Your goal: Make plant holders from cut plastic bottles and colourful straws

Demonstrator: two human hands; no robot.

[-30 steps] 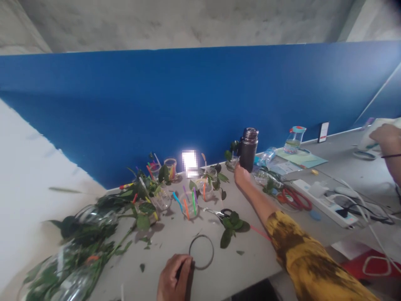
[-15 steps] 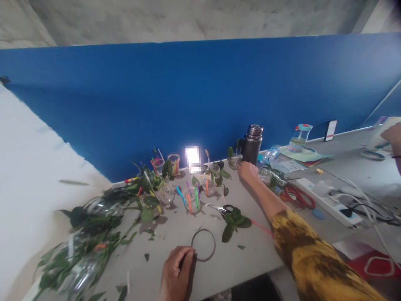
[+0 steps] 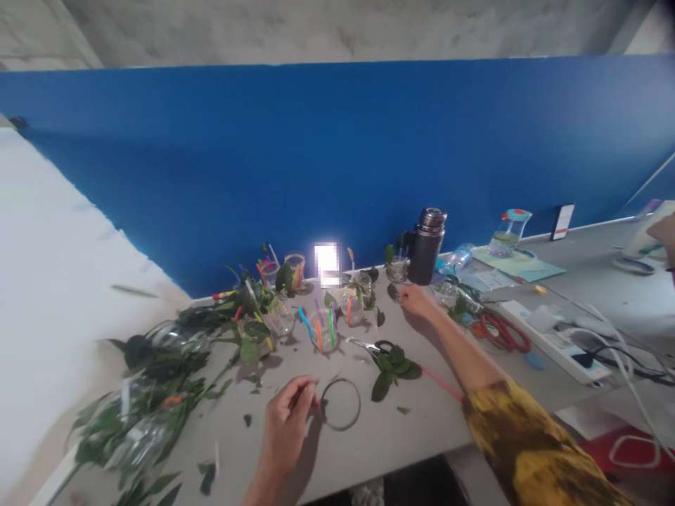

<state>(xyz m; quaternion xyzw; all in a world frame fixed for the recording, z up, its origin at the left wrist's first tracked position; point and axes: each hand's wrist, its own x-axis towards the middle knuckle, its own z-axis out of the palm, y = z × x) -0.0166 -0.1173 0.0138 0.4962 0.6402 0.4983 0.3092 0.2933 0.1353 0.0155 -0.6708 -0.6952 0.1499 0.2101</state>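
Dark ring [image 3: 342, 429] beside pinched fingers of left hand [image 3: 285, 429] (held item unclear); right hand [image 3: 419, 302]: grip beyond telling.

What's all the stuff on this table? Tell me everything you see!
Ring: one, dark, front middle.
Scissors: one, black handles, behind ring.
Leafy sprig: one, green, beside scissors.
Small cups: several, clear, coloured sticks inside, mid-table.
Big jars: at least two, clear, leafy, left.
Flask: one, dark, against blue wall.
Jug: one, clear, teal lid, back right.
Power strip: one, white, right.
Red-handled tool: one, beside power strip.
Table: one, grey.
Another person's hand: one, far right edge.
Left hand: one, beside ring.
Right hand: one, in front of flask.
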